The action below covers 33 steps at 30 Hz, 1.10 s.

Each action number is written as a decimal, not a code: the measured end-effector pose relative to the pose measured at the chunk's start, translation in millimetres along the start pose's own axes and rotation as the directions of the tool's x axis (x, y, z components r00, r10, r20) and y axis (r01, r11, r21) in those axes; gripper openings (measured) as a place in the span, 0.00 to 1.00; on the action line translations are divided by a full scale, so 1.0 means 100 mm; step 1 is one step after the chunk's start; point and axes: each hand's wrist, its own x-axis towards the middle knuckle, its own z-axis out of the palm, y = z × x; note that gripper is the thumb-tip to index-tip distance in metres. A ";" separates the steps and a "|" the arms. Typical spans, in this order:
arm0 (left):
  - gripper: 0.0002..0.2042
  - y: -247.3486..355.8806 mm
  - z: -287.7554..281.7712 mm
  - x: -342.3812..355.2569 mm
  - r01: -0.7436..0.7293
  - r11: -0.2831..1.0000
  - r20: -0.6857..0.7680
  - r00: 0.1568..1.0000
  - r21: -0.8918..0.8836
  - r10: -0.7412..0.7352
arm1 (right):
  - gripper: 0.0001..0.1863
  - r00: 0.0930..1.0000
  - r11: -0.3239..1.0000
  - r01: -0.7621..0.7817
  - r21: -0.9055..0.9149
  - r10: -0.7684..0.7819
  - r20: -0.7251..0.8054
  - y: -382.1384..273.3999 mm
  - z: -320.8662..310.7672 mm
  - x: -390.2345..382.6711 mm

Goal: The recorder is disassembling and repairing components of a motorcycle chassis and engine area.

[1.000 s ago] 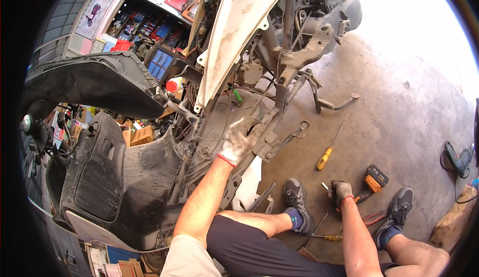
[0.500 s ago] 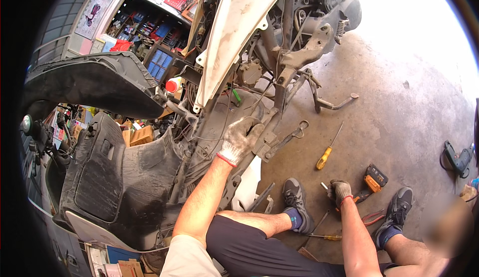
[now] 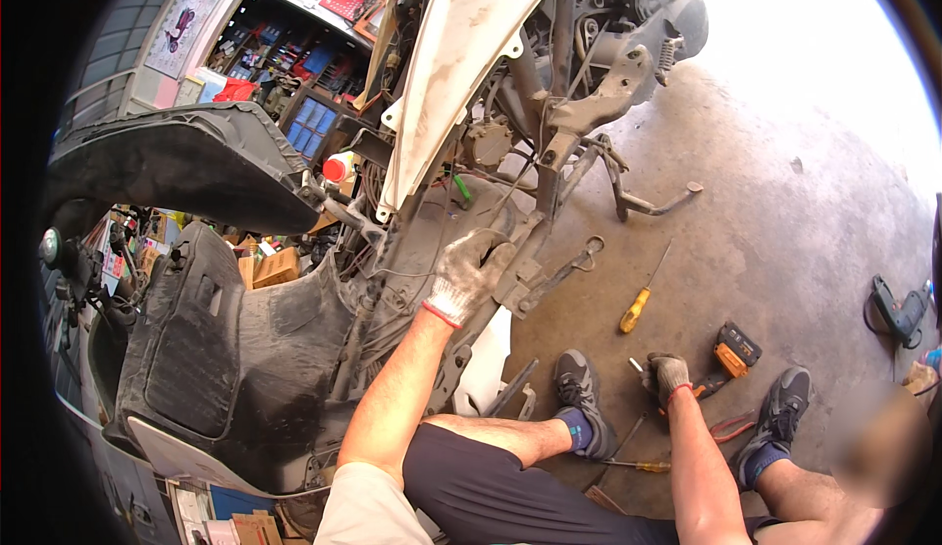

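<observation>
On the dusty metal scooter frame (image 3: 531, 241), your white-gloved left hand (image 3: 469, 272) rests, its grip impossible to tell; beside the orange-and-black power tool (image 3: 733, 356) on grey concrete (image 3: 756, 241), your gloved right hand (image 3: 668, 373) curls round 1 slim white-tipped rod (image 3: 636, 364).

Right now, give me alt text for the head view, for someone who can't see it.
A person's gloved left hand is at the frame of a partly dismantled scooter; the gloved right hand is at an orange cordless tool. A yellow screwdriver lies on the floor.
</observation>
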 end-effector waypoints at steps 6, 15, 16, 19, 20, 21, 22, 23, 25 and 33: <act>0.11 0.03 -0.01 0.00 0.002 1.000 -0.001 1.000 0.004 -0.002 | 0.12 1.000 1.000 -0.007 0.007 0.007 -0.004 -0.01 0.01 -0.01; 0.12 0.02 -0.01 -0.01 0.037 0.999 0.004 0.999 0.016 -0.037 | 0.12 1.000 1.000 -0.024 0.019 0.025 -0.004 -0.03 0.03 -0.03; 0.12 0.02 0.00 -0.01 0.027 1.000 0.017 0.999 0.009 -0.027 | 0.12 0.999 0.999 -0.031 0.023 0.031 -0.031 -0.03 0.03 -0.03; 0.13 0.04 0.03 -0.02 -0.008 1.000 0.040 0.999 0.004 0.008 | 0.12 0.999 1.000 -0.021 -0.001 0.021 -0.027 -0.03 0.04 -0.04; 0.14 0.05 0.04 -0.03 -0.038 0.999 0.058 0.998 -0.001 0.038 | 0.12 1.000 1.000 -0.017 -0.014 0.017 -0.006 -0.04 0.05 -0.05; 0.15 0.07 0.03 -0.04 -0.025 1.000 0.080 0.996 -0.012 0.026 | 0.12 1.000 0.999 -0.015 -0.032 0.015 -0.011 -0.04 0.05 -0.06; 0.15 0.09 0.02 -0.04 -0.021 1.000 0.070 0.997 -0.007 0.021 | 0.12 0.999 0.999 -0.009 -0.045 0.008 -0.033 -0.04 0.06 -0.06; 0.15 0.11 0.00 -0.05 -0.030 1.000 0.075 0.997 0.010 0.029 | 0.12 1.000 0.998 -0.008 -0.058 0.007 -0.013 -0.04 0.06 -0.07; 0.14 0.16 -0.07 -0.06 -0.037 0.999 0.068 0.997 0.024 0.035 | 0.13 0.999 0.995 0.027 -0.097 -0.029 -0.017 -0.02 0.07 -0.07; 0.14 0.31 -0.56 -0.14 0.053 0.995 -0.123 0.990 -0.089 -0.064 | 0.16 0.998 0.992 0.018 0.127 -0.025 0.057 0.07 -0.05 -0.12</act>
